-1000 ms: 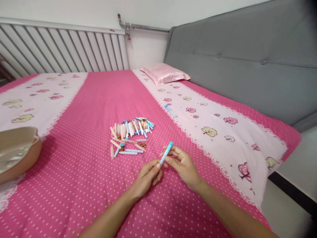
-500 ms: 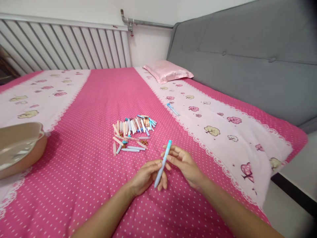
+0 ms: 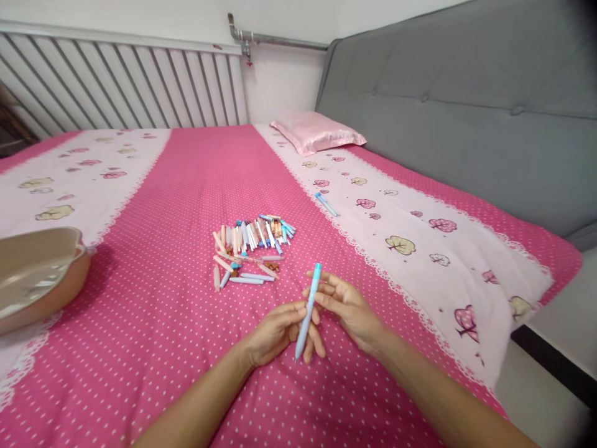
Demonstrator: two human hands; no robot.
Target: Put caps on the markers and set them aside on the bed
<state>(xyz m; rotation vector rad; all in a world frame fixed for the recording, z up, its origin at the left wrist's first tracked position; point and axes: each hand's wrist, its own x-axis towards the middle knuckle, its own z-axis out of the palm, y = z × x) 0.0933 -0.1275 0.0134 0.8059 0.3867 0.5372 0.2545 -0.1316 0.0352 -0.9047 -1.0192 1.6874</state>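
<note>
A pen (image 3: 306, 325) with a pale lavender-blue barrel and a turquoise upper end is held between both hands, its fine tip pointing down toward me. My left hand (image 3: 278, 333) pinches the barrel near its middle, with the lower fingers spread out behind it. From the other side, my right hand (image 3: 347, 306) grips the upper part between thumb and fingers. Beyond my hands lies a pile of pens and pen parts (image 3: 252, 239) in peach, lavender, white, brown and blue. Several lavender barrels (image 3: 247, 280) rest at its near edge.
Two blue-ended pens or pen parts (image 3: 327, 204) lie apart at the right. A beige basin (image 3: 77, 267) stands at the left on the pink dotted bedspread (image 3: 153, 323). Farther back are a pink pillow (image 3: 317, 132), a radiator (image 3: 125, 81) and a grey headboard (image 3: 448, 81).
The pen has turned slightly more upright, its tip shifting a little to the right. The lower fingers of my left hand have moved slightly right. Both hands keep their hold.
</note>
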